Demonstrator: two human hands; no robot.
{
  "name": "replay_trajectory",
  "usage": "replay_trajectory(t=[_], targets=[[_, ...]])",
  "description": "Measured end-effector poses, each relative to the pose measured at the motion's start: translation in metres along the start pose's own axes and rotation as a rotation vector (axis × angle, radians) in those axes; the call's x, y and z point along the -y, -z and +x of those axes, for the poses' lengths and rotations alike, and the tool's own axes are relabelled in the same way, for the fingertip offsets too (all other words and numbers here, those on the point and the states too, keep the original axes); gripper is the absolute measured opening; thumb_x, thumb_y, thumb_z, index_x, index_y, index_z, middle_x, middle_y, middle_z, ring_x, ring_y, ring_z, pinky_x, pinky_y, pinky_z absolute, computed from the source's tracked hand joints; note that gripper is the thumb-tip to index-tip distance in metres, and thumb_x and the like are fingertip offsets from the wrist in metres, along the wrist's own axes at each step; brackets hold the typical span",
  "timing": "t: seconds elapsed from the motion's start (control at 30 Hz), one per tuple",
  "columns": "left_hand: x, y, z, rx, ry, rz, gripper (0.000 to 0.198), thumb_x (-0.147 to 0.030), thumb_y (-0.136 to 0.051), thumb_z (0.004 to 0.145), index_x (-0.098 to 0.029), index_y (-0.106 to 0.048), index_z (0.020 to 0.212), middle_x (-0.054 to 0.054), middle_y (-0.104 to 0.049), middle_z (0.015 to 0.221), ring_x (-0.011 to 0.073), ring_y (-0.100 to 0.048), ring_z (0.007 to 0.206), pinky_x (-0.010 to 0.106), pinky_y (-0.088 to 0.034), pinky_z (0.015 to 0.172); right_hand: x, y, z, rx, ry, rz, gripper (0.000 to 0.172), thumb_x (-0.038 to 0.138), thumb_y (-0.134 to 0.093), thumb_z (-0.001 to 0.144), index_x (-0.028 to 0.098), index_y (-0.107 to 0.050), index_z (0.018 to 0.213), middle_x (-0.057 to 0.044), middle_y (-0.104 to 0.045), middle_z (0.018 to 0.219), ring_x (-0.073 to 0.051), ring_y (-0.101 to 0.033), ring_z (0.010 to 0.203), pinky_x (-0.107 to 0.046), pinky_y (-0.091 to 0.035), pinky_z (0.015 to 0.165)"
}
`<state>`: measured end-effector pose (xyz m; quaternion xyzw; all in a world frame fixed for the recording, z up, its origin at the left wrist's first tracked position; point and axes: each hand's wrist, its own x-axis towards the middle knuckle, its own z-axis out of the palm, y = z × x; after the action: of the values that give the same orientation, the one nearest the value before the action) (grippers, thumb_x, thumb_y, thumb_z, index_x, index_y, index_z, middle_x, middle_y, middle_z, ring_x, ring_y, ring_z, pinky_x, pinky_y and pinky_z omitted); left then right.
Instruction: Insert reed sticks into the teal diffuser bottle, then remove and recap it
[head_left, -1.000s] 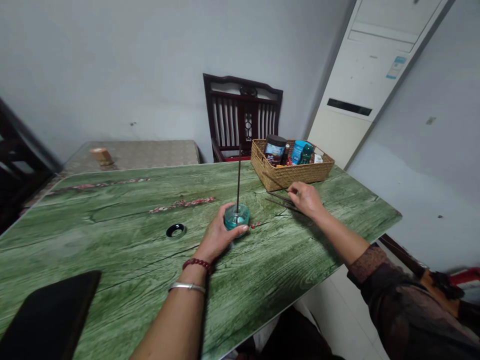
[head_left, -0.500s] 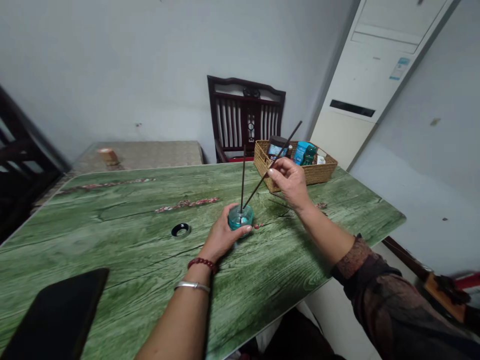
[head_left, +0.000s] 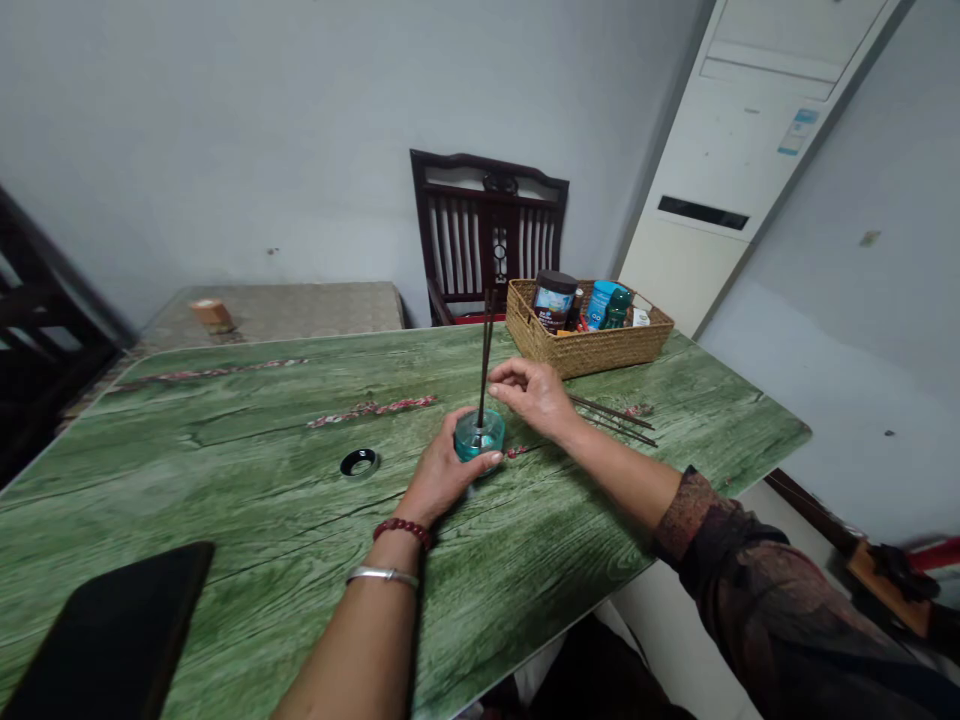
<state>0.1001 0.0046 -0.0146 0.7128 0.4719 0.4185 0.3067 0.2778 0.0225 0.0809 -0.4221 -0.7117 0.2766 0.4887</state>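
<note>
My left hand [head_left: 441, 476] is wrapped round a small teal glass bottle [head_left: 480, 438] standing on the green wood-pattern table [head_left: 225, 500]. Two thin dark sticks [head_left: 486, 345] stand nearly upright in the bottle's neck. My right hand [head_left: 536, 396] hovers just right of the bottle. Its thumb and forefinger are pinched together against the lower part of the sticks. Two or three more dark sticks [head_left: 613, 415] lie flat on the table behind that hand.
A wicker basket [head_left: 592, 350] with jars and bottles sits at the table's far right. A black ring [head_left: 360, 462] lies left of the bottle and a flat black device [head_left: 112, 640] at the near left. Behind stand a dark wooden chair [head_left: 487, 235], a low side table [head_left: 300, 305] and a tall white air conditioner [head_left: 720, 170].
My right hand picked a stick off the table, slid it tilted into the bottle, and has come down beside the bottle. Two sticks now stand there instead of one. My left hand kept holding the bottle.
</note>
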Motion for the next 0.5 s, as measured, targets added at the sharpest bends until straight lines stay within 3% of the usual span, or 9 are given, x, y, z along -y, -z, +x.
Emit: replay_trajectory(t=[0.07,0.27,0.37,0.5], targets=[[0.002,0.0,0.0,0.007,0.007,0.006,0.076,-0.053,-0.077,0.069,-0.022,-0.048,0.132,0.013,-0.065,0.126,0.0324,-0.064,0.113,0.051,-0.049,0.1,-0.007,0.019,-0.002,-0.046,0.006,-0.074,0.014,0.032,-0.068,0.075,0.02,-0.069,0.082,0.001,-0.067,0.073,-0.013,-0.058,0.065,-0.024,-0.045,0.065],[0.004,0.001,0.002,0.012,0.013,-0.001,0.075,-0.052,-0.076,0.07,-0.021,-0.048,0.133,0.013,-0.066,0.124,0.0312,-0.065,0.111,0.05,-0.05,0.099,-0.043,0.108,-0.025,-0.188,-0.064,-0.478,0.015,0.027,-0.061,0.079,0.018,-0.072,0.078,-0.002,-0.072,0.076,-0.015,-0.063,0.07,-0.026,-0.046,0.072],[0.004,0.001,0.003,0.01,0.028,0.011,0.078,-0.055,-0.077,0.069,-0.021,-0.047,0.133,0.014,-0.066,0.124,0.0313,-0.065,0.111,0.049,-0.05,0.099,-0.063,0.131,-0.045,-0.084,-0.197,-0.702,0.015,0.021,-0.06,0.082,0.018,-0.074,0.083,-0.004,-0.075,0.084,-0.017,-0.067,0.078,-0.025,-0.045,0.075],[0.006,0.001,0.004,0.01,0.036,0.032,0.08,-0.058,-0.076,0.068,-0.021,-0.047,0.133,0.013,-0.067,0.122,0.0319,-0.066,0.109,0.049,-0.051,0.097,-0.076,0.132,-0.067,0.092,-0.34,-0.986,0.02,0.023,-0.059,0.088,0.023,-0.076,0.097,-0.007,-0.077,0.101,-0.02,-0.069,0.095,-0.025,-0.044,0.078]])
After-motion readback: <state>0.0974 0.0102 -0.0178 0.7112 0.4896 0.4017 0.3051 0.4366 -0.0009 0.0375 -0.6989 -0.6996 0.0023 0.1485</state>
